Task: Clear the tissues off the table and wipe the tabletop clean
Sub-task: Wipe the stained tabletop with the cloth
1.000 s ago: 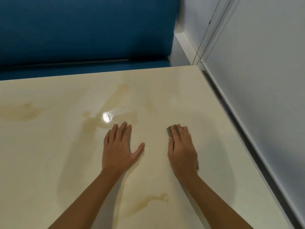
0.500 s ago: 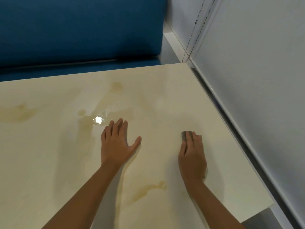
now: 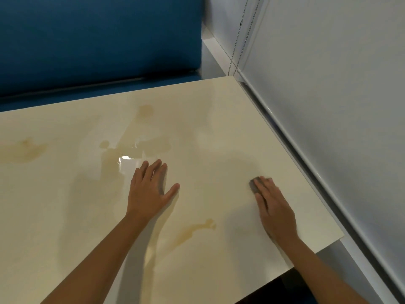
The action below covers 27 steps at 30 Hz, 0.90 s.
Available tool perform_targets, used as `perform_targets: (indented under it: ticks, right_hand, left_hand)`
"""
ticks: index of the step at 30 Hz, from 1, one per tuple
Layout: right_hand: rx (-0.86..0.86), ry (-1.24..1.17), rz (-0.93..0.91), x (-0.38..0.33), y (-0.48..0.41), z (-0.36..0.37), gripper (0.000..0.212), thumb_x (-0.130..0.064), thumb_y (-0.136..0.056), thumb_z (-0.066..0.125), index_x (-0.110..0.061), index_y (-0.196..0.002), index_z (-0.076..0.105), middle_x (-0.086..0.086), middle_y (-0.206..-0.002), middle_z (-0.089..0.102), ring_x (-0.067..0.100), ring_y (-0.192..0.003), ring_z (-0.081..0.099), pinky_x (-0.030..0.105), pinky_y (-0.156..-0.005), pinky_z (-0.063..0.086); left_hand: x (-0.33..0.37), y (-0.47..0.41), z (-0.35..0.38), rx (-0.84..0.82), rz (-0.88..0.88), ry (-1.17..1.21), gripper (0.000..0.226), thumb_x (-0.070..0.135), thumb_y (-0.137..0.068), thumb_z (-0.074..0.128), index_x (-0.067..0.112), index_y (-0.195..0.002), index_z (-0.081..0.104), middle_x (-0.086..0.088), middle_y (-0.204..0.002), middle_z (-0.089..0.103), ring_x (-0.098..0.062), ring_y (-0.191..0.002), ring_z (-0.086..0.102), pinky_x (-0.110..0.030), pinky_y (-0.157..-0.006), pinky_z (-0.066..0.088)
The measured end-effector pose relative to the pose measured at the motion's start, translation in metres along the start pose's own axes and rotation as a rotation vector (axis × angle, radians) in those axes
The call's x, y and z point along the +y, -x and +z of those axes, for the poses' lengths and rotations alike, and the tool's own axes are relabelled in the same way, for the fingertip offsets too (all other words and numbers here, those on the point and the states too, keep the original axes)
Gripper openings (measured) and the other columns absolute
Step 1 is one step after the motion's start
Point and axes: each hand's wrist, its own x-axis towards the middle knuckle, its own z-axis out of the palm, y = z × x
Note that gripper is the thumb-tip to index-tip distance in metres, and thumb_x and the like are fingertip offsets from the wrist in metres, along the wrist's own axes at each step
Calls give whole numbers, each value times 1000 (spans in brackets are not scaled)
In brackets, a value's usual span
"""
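Wiping stage. No tissues in view on the tabletop point(image 3: 219, 132).

Left hand point(image 3: 149, 189): flat, palm down on the table, fingers straight, thumb spread, holding nothing.

Right hand point(image 3: 274, 207): flat too, straight fingers pressing down on a grey wiping pad point(image 3: 253, 184). Only the pad's far-left corner shows past the fingertips, so it could be a cloth or a sponge; can't tell.

The pad sits near the table's right edge, close to the white wall point(image 3: 328, 106).

Key relation: all the dirt lies left of the pad.
- Brown streak point(image 3: 192, 232): nearest, between the two forearms, nearer the person than the pad; long axis runs diagonally from near-left to far-right.
- Wet spill point(image 3: 125, 159): glossy, just beyond the left fingertips, so the left hand sits between it and the pad.
- Pale stain point(image 3: 24, 150): far left, well apart from both hands.

The left hand is nearer the spill, but the right has the pad. The next stroke likely sweeps leftward, streak first.
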Motion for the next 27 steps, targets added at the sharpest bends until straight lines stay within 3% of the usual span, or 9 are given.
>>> perform_targets:
  ticks: [4,7,11,14,16,18,21,24,27]
  right_hand:
    - [139,86,218,-21,27,16,44,-29,-98,29,-16,-136,46,2,-144,43,22,-137,32,39,-111,31]
    - [141,80,253,-54,36,32,49,-29,-96,25,-10,-134,48,9,-140,46,29,-133,38,43,-107,37]
    - [46,95,-5,-87,49,42,43,-24,-95,33,-15,-132,51,4,-137,50,24,-131,42,37,-99,47]
    - [-109,98,-329,-69,55,29,40,-23,-97,37,-18,-135,46,-1,-141,46,17,-136,35,31,-109,33]
    - [-171,92,-428,-41,54,15,40,-26,-99,35,-20,-137,45,-4,-144,42,12,-138,30,29,-111,28]
    - [-127,60,-323,-13,53,1,40,-31,-100,33,-25,-137,45,-9,-145,40,8,-138,28,28,-111,29]
    - [21,22,60,5,50,-6,39,-34,-100,33,-32,-138,42,-19,-145,34,2,-139,23,30,-110,33]
    - [178,62,288,-12,47,6,42,-27,-99,31,-17,-137,46,-2,-144,42,19,-137,32,44,-106,39]
    - [152,58,319,-42,48,24,42,-21,-99,30,-10,-138,43,7,-144,41,26,-137,31,42,-111,33]
  left_hand:
    - [-3,14,2,-38,32,-60,90,77,-73,24,20,-140,41,4,-150,33,-26,-143,17,-40,-115,10]
    - [-2,15,3,-30,24,-89,88,75,-74,24,20,-141,39,4,-151,31,-25,-143,15,-38,-116,8]
    - [0,16,2,-21,21,-87,88,75,-73,23,21,-142,37,6,-152,29,-23,-144,12,-36,-116,6]
    - [1,16,1,-13,22,-69,88,75,-73,23,22,-142,37,6,-152,29,-22,-144,11,-36,-116,6]
    - [0,16,1,-16,21,-64,88,75,-73,24,22,-142,37,6,-152,28,-22,-144,11,-37,-116,6]
    - [0,17,1,-20,18,-61,88,75,-73,24,23,-142,36,7,-152,27,-22,-144,10,-36,-116,4]
    - [1,17,1,-22,18,-61,88,75,-73,23,23,-143,35,7,-153,26,-21,-145,8,-35,-117,3]
    - [2,17,0,-23,16,-66,89,75,-73,22,22,-143,34,6,-153,26,-22,-145,8,-36,-117,4]
    - [2,17,-1,-30,26,-77,90,75,-74,19,20,-144,33,5,-153,25,-23,-145,8,-37,-117,3]
